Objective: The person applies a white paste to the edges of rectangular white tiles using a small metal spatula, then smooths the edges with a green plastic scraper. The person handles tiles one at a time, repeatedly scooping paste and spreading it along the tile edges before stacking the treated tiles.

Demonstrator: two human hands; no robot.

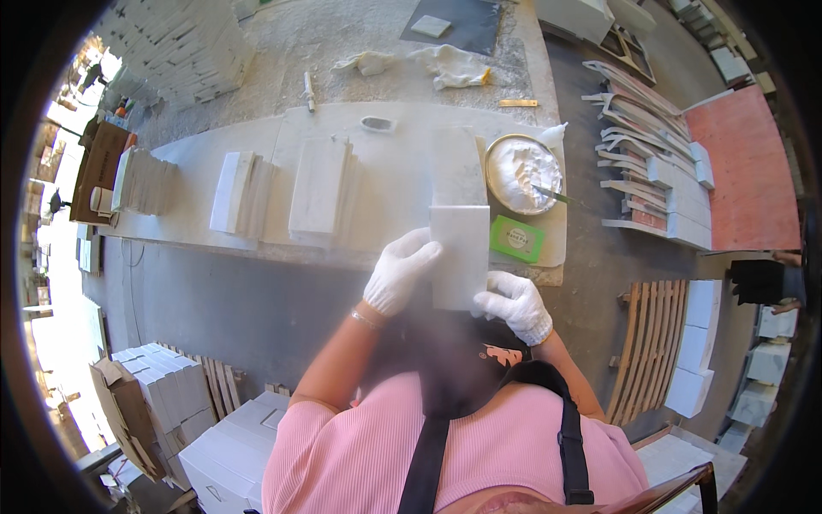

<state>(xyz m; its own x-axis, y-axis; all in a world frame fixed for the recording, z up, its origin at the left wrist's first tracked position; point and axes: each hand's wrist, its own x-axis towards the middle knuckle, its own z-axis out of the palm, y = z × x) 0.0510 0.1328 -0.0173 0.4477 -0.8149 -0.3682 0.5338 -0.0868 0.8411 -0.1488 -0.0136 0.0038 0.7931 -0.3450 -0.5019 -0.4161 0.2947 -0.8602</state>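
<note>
A pale rectangular stone tile [460,257] is held upright-lengthwise between my two gloved hands, in front of my body at the table's near edge. My left hand [401,272], in a white knit glove, grips its left edge with the thumb on the face. My right hand [516,307], gloved the same way, pinches its lower right corner. Beyond the tile, another pale slab [458,163] lies on the table. To its right sits a round bowl [491,184] of white paste with a putty knife [550,194] stuck in it. A green hand pad [516,239] lies just below the bowl.
Rows of tiles [317,188] stand on the pale table [385,231], to the left. Crumpled gloves [449,67] and a small white scraper-like object [378,124] lie farther back. Wooden pallets [648,347] and boxes [231,450] stand on the floor. Another person's dark-gloved hand [758,282] shows at far right.
</note>
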